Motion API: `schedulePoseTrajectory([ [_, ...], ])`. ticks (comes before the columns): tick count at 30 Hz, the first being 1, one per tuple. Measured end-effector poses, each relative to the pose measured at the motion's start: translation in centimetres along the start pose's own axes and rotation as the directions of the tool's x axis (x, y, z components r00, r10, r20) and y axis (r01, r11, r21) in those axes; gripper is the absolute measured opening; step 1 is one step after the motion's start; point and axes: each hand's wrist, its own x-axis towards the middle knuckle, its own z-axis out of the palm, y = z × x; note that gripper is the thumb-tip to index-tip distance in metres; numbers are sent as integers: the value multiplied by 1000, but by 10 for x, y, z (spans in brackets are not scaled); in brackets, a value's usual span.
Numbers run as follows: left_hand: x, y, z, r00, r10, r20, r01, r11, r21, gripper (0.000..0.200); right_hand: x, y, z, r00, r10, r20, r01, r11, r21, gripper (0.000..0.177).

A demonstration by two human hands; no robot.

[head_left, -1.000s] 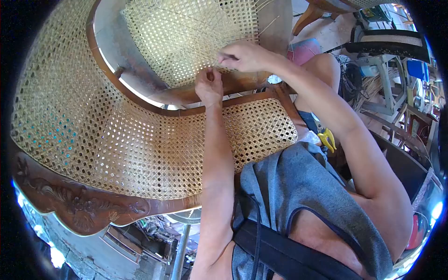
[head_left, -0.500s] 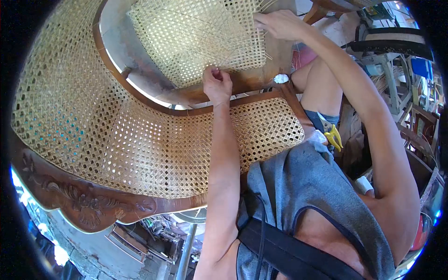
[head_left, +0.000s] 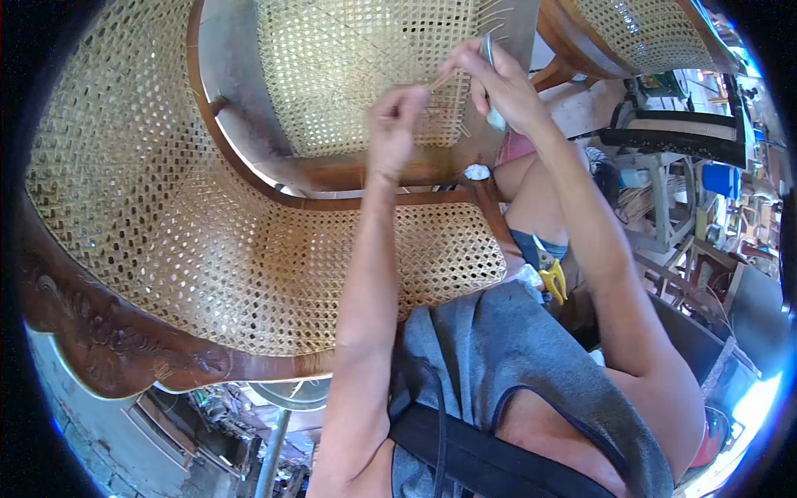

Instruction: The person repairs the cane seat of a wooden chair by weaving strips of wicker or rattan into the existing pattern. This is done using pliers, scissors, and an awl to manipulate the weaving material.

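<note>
A woven cane seat panel (head_left: 349, 83) with loose strand ends lies in the wooden chair frame in front of me. My left hand (head_left: 393, 124) is over its near edge, somewhat blurred, thumb and fingers pinched on a thin cane strand (head_left: 437, 82). The strand runs across to my right hand (head_left: 505, 90), whose fingertips close on its other end above the panel's right side. Within my right palm sits a slim tool (head_left: 496, 120), its pale handle below the hand and a narrow metal end above.
A curved cane backrest (head_left: 249, 266) with a carved wooden rail (head_left: 124, 336) spans the left and front. Yellow-handled cutters (head_left: 554, 280) are beside my lap. Another caned chair (head_left: 639, 33) stands at upper right, and a blue container (head_left: 721, 180) farther right.
My right hand has left the panel's edge and come nearer my left hand, which has risen. A strand now stretches between them, and the tool shows in my right hand. The view has shifted.
</note>
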Motion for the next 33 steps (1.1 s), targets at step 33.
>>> schedulePoseTrajectory([
  [33, -17, -58, -53, 983, 4, -185, 152, 555, 818, 27, 56, 39, 89, 859, 437, 265, 3, 514, -858, 22],
])
